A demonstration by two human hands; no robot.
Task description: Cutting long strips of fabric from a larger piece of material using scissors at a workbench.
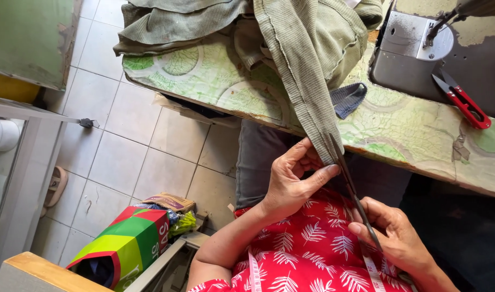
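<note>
This is a small sewing workshop, likely in a home. A sewing machine stands on a worn table with a green patterned cover, red thread snips lie on its base, and olive ribbed fabric is piled across it. The floor is pale tile, with a colourful bag of scraps.
</note>
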